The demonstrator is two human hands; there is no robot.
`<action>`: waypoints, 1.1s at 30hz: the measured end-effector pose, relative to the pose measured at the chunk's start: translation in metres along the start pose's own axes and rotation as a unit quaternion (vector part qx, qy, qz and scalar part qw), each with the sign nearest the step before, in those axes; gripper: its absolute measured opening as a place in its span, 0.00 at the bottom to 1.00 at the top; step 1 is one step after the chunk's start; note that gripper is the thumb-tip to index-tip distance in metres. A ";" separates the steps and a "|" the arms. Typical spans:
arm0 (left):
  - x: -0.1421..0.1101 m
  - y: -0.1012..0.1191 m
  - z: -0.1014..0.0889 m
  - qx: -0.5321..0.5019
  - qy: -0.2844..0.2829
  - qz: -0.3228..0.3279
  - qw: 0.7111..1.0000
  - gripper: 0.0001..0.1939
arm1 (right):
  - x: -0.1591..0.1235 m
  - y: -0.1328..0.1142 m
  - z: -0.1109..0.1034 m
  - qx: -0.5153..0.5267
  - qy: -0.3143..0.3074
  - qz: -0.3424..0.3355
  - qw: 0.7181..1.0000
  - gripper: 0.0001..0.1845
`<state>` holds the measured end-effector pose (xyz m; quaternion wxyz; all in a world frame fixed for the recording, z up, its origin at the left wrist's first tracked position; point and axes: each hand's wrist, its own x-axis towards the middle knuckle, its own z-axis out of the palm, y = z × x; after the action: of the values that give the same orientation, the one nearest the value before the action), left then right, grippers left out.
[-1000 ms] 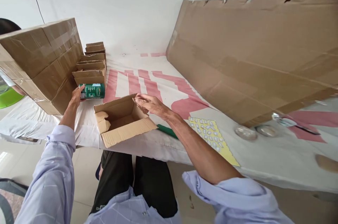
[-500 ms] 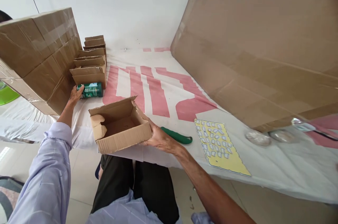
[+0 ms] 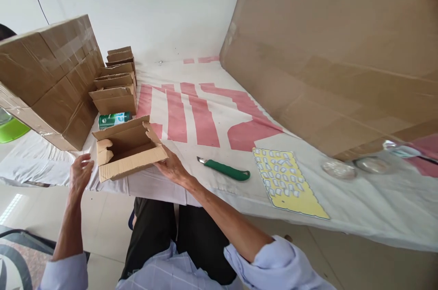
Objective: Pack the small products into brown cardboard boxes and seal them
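A small open cardboard box [image 3: 128, 148] lies tipped toward me at the table's front edge. My right hand [image 3: 172, 168] presses against its right side, fingers under the flap. My left hand [image 3: 80, 172] hovers just left of the box, fingers spread, holding nothing. A green can [image 3: 114, 120] lies on its side right behind the box. A green-handled cutter [image 3: 224, 169] rests on the cloth to the right of my right hand.
A big taped carton [image 3: 48, 80] stands at the left, with a row of small folded boxes [image 3: 116, 82] beside it. A large cardboard sheet [image 3: 335, 53] leans at the right. A yellow sticker sheet [image 3: 289, 183] and clear lids [image 3: 338, 168] lie on the white-and-pink cloth [image 3: 205, 116].
My left hand let go of the green can and came back beside the box. My right hand slid the box to the left, in front of the can.
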<state>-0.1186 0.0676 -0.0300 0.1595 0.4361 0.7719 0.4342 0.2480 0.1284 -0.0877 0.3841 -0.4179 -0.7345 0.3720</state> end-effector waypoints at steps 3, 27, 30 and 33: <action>-0.033 -0.008 -0.016 -0.015 0.005 -0.037 0.999 0.19 | 0.013 -0.004 0.019 -0.006 0.017 0.026 1.000 0.36; -0.022 0.045 0.074 0.058 -0.069 0.028 0.996 0.16 | 0.006 0.009 0.027 -0.012 -0.051 -0.035 0.998 0.41; -0.029 0.047 0.080 0.062 -0.086 0.033 0.994 0.17 | 0.009 0.003 0.029 0.004 -0.075 -0.043 0.996 0.43; -0.031 0.052 0.087 0.073 -0.095 0.042 0.992 0.18 | 0.015 -0.003 0.033 0.012 -0.096 -0.050 0.994 0.44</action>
<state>-0.0186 0.1015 -0.0414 0.1816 0.5181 0.7640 0.3390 0.2128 0.1333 -0.0958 0.3352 -0.3383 -0.7835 0.3992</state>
